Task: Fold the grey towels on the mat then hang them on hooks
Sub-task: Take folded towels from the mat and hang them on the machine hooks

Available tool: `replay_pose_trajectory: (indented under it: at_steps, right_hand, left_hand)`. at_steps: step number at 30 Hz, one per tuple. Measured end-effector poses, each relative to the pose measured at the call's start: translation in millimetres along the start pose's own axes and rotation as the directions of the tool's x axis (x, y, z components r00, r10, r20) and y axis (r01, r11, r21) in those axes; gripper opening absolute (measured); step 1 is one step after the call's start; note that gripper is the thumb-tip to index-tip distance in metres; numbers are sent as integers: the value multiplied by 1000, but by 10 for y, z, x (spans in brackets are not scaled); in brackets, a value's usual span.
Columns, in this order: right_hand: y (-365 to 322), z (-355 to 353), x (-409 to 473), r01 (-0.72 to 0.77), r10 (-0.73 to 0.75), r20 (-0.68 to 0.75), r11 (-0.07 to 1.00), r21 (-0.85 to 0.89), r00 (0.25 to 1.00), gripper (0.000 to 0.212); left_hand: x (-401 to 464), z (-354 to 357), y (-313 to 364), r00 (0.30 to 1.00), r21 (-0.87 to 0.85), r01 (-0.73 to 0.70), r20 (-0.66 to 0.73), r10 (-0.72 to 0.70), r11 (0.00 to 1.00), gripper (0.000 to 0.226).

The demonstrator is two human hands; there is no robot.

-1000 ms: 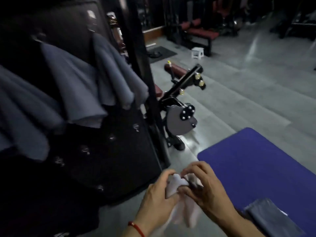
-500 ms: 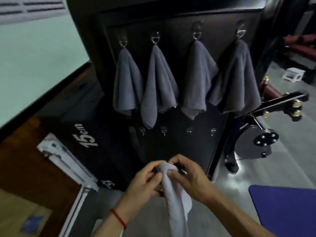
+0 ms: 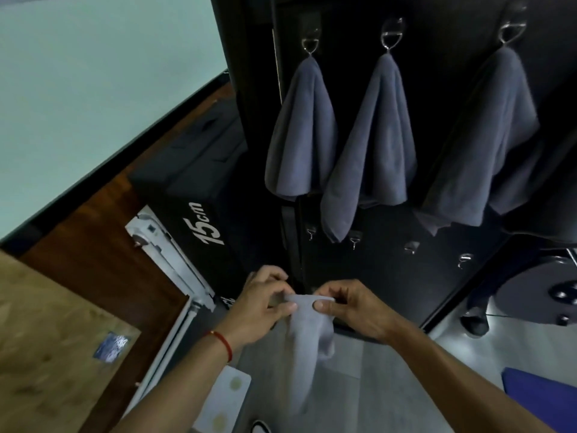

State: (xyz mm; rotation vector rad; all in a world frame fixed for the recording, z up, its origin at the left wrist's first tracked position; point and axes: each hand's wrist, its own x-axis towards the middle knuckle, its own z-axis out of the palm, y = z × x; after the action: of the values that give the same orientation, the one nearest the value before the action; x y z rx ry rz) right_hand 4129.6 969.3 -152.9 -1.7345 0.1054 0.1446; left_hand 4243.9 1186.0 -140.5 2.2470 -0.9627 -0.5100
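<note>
A folded grey towel (image 3: 304, 342) is held up in front of a dark hook panel (image 3: 437, 89), its top edge pinched between both hands so that the rest hangs free toward the floor. The left hand (image 3: 260, 303) is closed on the left end of that edge, thumb on top; the right hand (image 3: 349, 304) is closed on the right end in the same way. Stretched taut between the two grips, the short span of cloth appears to be readied as the part to go over a hook.

Three grey towels are already hung from the upper row of hooks: a left one (image 3: 301, 135), a middle one (image 3: 374, 151) and a right one (image 3: 490, 145), each gathered at a single point so it drapes in a cone. Below them, a lower row of small hooks (image 3: 354, 242) is seen bare, just above the hands, and is judged the likely destination. A corner of the blue mat (image 3: 537, 389) is visible at lower right, well apart from the held towel. A black block marked "15cm" (image 3: 199, 195) is stood to the left of the panel.
</note>
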Motion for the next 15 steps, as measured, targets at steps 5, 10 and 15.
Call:
replay_pose_trajectory:
  at_steps: [5,10,15]
  right_hand:
    - [260,196,502,-128,107,-241,989,-76,965,6]
    - [483,256,966,-269,188,-432,954,-135,882,7]
    - [637,61,1436,-367,228,-607,923,-114,762,20]
  left_hand:
    - [519,-46,-622,978,-230,29,208,19,973,8]
    - [1081,45,-970,988,-178,37,153,-10,983,8]
    - [1692,230,-1080,997,-251,58,-27,-67,966,20]
